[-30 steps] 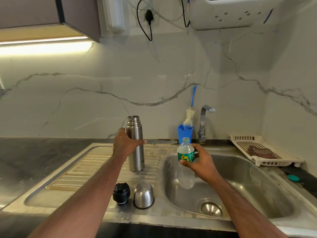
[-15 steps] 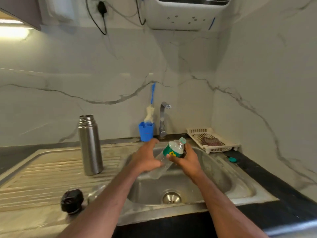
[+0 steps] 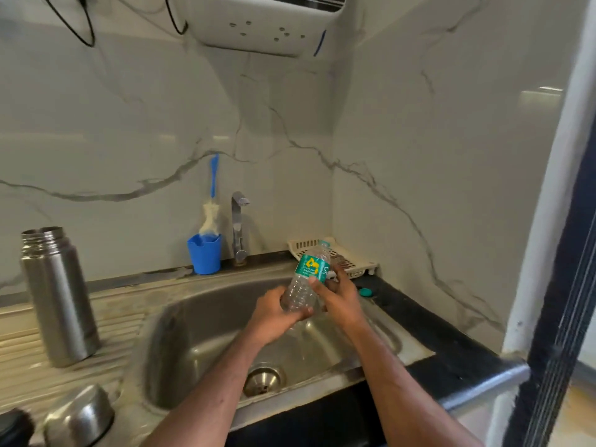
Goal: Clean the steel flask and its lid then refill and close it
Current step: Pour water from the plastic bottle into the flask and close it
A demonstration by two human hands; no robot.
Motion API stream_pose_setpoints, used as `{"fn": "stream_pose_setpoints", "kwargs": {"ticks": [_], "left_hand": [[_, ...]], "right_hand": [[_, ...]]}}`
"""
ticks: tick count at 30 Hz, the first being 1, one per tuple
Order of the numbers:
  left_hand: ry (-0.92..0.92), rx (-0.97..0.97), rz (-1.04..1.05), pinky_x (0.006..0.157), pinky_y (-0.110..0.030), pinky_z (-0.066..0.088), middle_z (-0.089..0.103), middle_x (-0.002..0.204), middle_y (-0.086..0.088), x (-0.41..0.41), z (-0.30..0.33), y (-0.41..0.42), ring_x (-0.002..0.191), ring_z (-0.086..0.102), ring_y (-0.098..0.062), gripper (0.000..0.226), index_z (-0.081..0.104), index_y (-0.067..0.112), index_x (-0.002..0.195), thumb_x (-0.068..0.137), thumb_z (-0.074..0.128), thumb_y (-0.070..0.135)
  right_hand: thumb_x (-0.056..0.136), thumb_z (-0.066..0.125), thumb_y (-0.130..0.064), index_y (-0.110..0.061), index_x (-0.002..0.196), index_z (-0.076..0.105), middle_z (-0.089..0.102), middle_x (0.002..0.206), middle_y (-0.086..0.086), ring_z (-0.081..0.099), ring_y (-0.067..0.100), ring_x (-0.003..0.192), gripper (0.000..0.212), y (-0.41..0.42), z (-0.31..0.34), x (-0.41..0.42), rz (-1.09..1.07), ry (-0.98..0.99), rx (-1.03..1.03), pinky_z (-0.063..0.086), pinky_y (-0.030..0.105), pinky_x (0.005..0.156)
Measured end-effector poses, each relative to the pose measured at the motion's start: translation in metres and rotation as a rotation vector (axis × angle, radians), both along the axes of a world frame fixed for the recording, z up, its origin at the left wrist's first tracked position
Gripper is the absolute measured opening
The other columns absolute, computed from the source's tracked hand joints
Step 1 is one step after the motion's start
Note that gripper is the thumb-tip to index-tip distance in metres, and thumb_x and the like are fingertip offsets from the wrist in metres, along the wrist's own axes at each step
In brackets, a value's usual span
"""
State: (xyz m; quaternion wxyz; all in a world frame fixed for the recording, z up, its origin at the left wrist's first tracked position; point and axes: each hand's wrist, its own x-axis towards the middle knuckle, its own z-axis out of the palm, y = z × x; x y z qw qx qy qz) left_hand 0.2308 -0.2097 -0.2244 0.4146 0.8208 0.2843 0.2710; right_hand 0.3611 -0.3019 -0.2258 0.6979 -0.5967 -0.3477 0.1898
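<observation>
We are looking at a home kitchen. A steel sink (image 3: 180,324) with a tap (image 3: 238,227) is sitting in a dark counter (image 3: 451,359). A bottle brush (image 3: 211,208) is standing in a blue cup (image 3: 204,258). Marble walls (image 3: 129,140) are rising behind, and a plastic tray (image 3: 351,262) is resting in the corner.

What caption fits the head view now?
Both hands, left and right, hold clear plastic bottle over steel sink.
</observation>
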Motion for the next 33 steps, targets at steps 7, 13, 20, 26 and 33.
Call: {"fn": "stream_pose_setpoints", "kwargs": {"ticks": [7,13,20,26,33], "left_hand": [[0.193,0.263,0.133,0.085,-0.036,0.057,0.068,0.11,0.014,0.011,-0.017,0.011,0.093,0.066,-0.009,0.069,0.057,0.032,0.122,0.065,0.087,0.057],[0.256,0.3,0.173,0.085,-0.036,0.053,0.065,0.108,0.014,0.007,-0.021,0.018,0.097,0.064,-0.012,0.07,0.054,0.033,0.125,0.068,0.085,0.06],[0.32,0.258,0.158,0.088,-0.042,0.057,0.066,0.105,0.012,-0.006,-0.017,0.038,0.092,0.066,-0.013,0.06,0.056,0.032,0.115,0.068,0.088,0.049],[0.255,0.188,0.156,0.088,-0.037,0.054,0.059,0.096,0.016,-0.012,-0.019,0.045,0.09,0.062,-0.009,0.058,0.056,0.028,0.118,0.071,0.089,0.04],[0.193,0.124,0.219,0.092,-0.039,0.052,0.062,0.105,0.013,-0.029,-0.018,0.058,0.097,0.06,-0.01,0.061,0.057,0.027,0.123,0.072,0.09,0.027]], "right_hand": [[0.104,0.052,-0.032,-0.022,0.124,0.064,0.071,0.103,0.0,0.064,0.005,0.081,0.025,-0.023,0.017,0.032,-0.434,-0.537,-0.389,0.045,0.012,0.063],[0.101,0.052,-0.033,-0.026,0.13,0.062,0.06,0.128,0.005,0.05,0.028,0.122,0.031,-0.025,0.009,0.079,-0.57,-0.817,-0.92,0.041,0.047,0.101],[0.1,0.054,-0.031,-0.032,0.125,0.067,0.065,0.124,0.002,0.052,0.026,0.12,0.028,-0.009,-0.001,0.092,-0.515,-0.836,-1.009,0.038,0.048,0.101],[0.106,0.047,-0.027,-0.023,0.127,0.067,0.065,0.123,0.007,0.059,0.025,0.111,0.029,0.007,0.002,0.084,-0.465,-0.823,-0.647,0.045,0.032,0.089],[0.095,0.069,-0.03,-0.019,0.105,0.07,0.074,0.103,-0.001,0.07,0.015,0.09,0.015,0.047,0.015,0.045,-0.166,-0.108,-0.079,0.059,0.029,0.081]]}}
